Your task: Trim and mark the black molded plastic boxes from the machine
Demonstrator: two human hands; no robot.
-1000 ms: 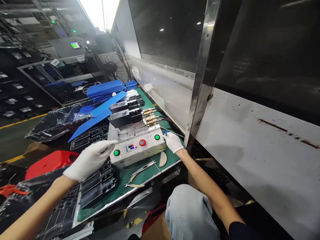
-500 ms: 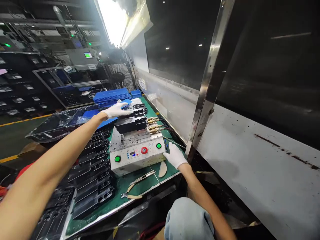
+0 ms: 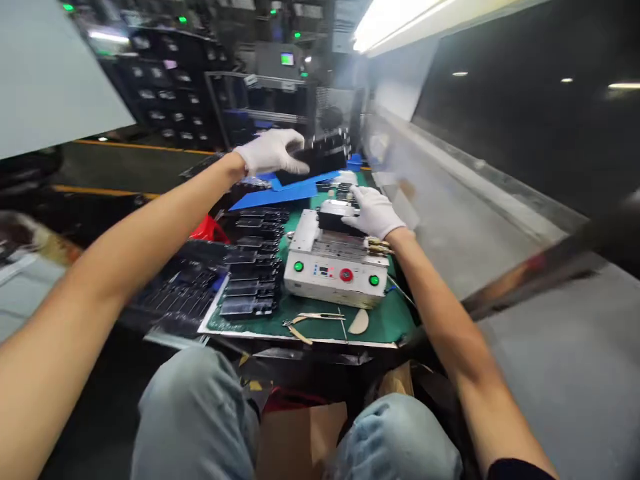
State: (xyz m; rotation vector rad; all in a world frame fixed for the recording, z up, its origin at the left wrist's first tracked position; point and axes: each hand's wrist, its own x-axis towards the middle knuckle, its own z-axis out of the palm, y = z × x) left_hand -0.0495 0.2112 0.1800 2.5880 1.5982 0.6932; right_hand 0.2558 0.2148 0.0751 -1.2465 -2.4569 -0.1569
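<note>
My left hand [image 3: 273, 152], in a white glove, grips the left end of a long black plastic part [image 3: 327, 155], raised above blue sheets [image 3: 285, 192]. My right hand [image 3: 376, 215], gloved too, has its thumb and fingers closed around another black part [image 3: 333, 222] lying on the white fixture box [image 3: 330, 290]. On the front of that box are two green buttons, a red button [image 3: 346, 275] and a small display. Brass fittings [image 3: 379, 247] stick out at its right side, below my right wrist.
Rows of black parts [image 3: 250, 287] lie left of the box on the green mat [image 3: 395, 327]. In front are pliers [image 3: 300, 328], a thin rod and a beige half-round piece [image 3: 359, 322]. More black parts fill a tray at left. A long wall runs along the right.
My left hand has lifted a black part from behind the box. My right hand has gone from the box's right side up to the part on it. The view has swung left.
</note>
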